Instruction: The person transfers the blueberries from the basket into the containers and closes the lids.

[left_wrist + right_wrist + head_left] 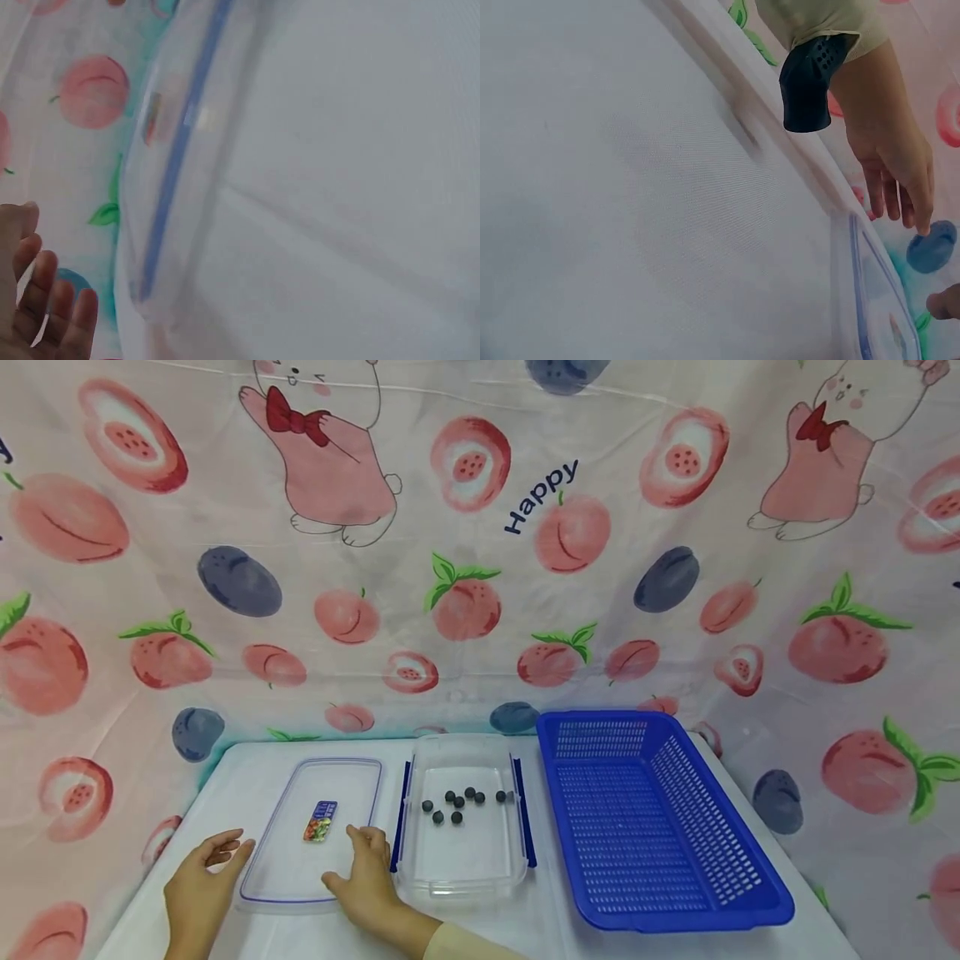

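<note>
A clear flat lid (285, 868) with a blue-lined rim lies at the left of the table, a small colourful label (320, 822) on it. My left hand (201, 887) is beside the lid's near left side, fingers loosely bent and thumb apart, with nothing in its grasp. In the left wrist view, fingers (46, 307) show at the lower left, away from the lid's edge. My right hand (369, 878) hovers at the lid's right side, thumb and fingers spread, holding nothing. Whether its fingertips touch the lid, I cannot tell.
Right of the lid stands a clear plastic box (461, 860) with blue side clips, holding several small dark round balls (457, 817). A blue perforated basket (675, 920) stands farther right. Behind the white table (525, 927) hangs a fruit-printed cloth (480, 543).
</note>
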The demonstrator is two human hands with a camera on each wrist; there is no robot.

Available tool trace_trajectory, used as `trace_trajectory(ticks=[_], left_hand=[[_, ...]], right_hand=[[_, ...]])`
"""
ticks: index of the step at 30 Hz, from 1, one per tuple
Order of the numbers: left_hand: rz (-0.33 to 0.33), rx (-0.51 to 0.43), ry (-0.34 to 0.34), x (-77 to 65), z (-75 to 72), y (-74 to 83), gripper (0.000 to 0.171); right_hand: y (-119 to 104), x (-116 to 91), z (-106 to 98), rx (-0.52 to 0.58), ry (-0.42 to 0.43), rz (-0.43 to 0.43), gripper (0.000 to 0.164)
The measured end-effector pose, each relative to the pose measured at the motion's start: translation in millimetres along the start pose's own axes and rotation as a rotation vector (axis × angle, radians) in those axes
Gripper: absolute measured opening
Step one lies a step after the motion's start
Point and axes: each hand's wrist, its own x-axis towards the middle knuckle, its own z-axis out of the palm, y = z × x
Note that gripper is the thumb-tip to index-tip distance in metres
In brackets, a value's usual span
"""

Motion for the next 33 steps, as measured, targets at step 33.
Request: trace_trajectory(ticks=[33], left_hand=[[0.003, 0.309, -0.509, 35.1, 10.2, -18.5, 0.085]], right_hand=[[10, 33, 42, 0.083, 0.426, 0.295, 0.066]])
